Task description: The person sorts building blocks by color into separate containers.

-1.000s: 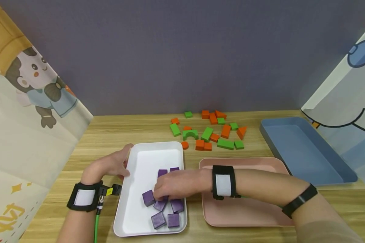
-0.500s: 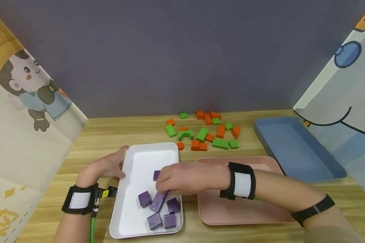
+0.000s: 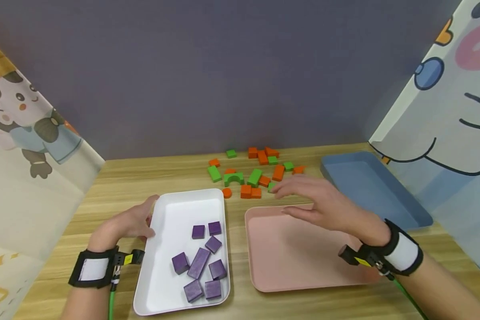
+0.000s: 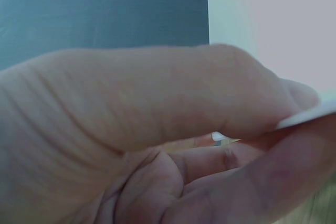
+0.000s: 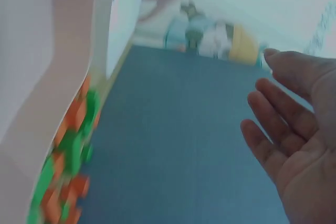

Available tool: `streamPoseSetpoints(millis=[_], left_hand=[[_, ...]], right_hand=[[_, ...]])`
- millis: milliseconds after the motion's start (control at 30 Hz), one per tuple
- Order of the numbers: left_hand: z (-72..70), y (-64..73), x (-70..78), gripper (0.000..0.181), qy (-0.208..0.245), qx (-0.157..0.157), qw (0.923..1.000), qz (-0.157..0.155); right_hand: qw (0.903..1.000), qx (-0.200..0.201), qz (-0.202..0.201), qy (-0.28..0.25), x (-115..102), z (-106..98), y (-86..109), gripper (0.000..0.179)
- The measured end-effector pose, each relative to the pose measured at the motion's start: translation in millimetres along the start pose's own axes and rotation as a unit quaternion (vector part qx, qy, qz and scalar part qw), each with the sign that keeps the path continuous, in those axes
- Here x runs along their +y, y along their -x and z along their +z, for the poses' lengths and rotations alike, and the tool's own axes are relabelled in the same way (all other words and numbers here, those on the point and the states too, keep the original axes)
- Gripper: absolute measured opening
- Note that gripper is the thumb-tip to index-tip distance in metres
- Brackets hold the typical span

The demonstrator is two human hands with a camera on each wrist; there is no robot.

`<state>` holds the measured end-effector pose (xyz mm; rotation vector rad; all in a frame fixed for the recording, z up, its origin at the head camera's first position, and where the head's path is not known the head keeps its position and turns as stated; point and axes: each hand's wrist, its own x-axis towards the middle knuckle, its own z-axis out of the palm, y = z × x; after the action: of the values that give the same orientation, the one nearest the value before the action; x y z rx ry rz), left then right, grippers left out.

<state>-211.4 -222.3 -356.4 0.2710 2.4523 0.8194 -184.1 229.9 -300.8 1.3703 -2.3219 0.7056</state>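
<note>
My left hand (image 3: 129, 223) holds the left rim of a white tray (image 3: 176, 215). In the left wrist view its thumb (image 4: 220, 93) lies over the tray edge and the fingers are underneath. Several purple cubes (image 3: 180, 263) and one long purple block (image 3: 198, 263) lie in the tray's right and near part. My right hand (image 3: 328, 202) hovers over the pink tray (image 3: 288, 262) with nothing in its grasp. Its fingers are loosely extended and spread from the thumb, as the right wrist view also shows.
Loose orange blocks (image 3: 246, 191) and green blocks (image 3: 254, 178) are scattered on the wooden table (image 3: 124, 182) behind the trays, some partly hidden by the right hand. A blue tray (image 3: 368, 182) stands at the back right. A grey wall (image 3: 224, 80) closes off the back.
My right hand has left the purple blocks in the white tray and moved right, over the pink tray, opening out. The left hand keeps its hold. The head view has shifted slightly.
</note>
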Motion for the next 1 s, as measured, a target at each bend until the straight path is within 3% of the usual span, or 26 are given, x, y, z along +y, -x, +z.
streamPoseSetpoints(millis=[133,267,400,500,633,700,800,867,1000], left_hand=[[1.6,3.8,-3.4,0.099,0.014,0.001,0.9999,0.005],[1.2,4.7,-3.1,0.098,0.005,0.001,1.0,0.007],[1.0,5.6,-1.9,0.094,-0.011,0.006,0.9999,0.008],[1.0,6.9,-1.3,0.094,-0.024,0.01,0.9996,0.008],[-0.9,9.9,-4.1,0.094,-0.027,0.014,0.9995,0.002],[-1.3,11.4,-6.1,0.096,-0.02,0.015,0.9997,-0.004],[-1.8,14.2,-9.9,0.098,-0.013,0.015,0.9997,-0.011],[-1.9,16.0,-12.2,0.098,-0.009,0.018,0.9997,-0.016],[-2.7,19.6,-14.4,0.097,-0.012,0.024,0.9994,-0.021]], right_hand=[[0.9932,0.022,0.106,0.042,18,-11,40.8,0.049],[0.9748,0.004,0.205,0.087,36,-20,82.7,0.048],[0.9511,-0.035,0.291,0.097,43,-30,112.7,0.036],[0.9309,-0.075,0.35,0.075,45,-37,126.2,0.025],[0.8943,-0.131,0.426,0.043,42,-40,133.8,0.023],[0.8778,-0.158,0.451,0.036,40,-39,135.6,0.027],[0.865,-0.192,0.463,0.021,39,-35,135.6,0.035],[0.8596,-0.207,0.467,0.013,39,-31,134.0,0.039],[0.8585,-0.211,0.467,0.014,40,-21,129.4,0.042]])
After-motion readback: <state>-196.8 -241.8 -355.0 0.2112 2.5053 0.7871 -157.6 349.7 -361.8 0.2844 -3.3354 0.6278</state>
